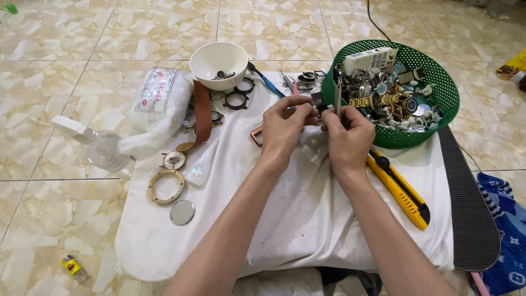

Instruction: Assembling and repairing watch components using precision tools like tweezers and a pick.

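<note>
Both hands meet over the white cloth (307, 219): left hand (285, 129) and right hand (346, 137) pinch a small dark metal watch part (320, 108) between their fingertips, green perforated plastic basket (438, 118) at two o'clock.

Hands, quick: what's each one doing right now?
Left hand: pinched shut on a small dark watch part.
Right hand: fingers closed on the same part, with a thin metal tool.

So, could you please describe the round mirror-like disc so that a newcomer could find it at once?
Start at the white cloth spread on the tiled floor and go to its near-left part. Just below the open brass-coloured ring lies the disc: solid, flat and silvery, unlike the hollow rings nearby.
</note>
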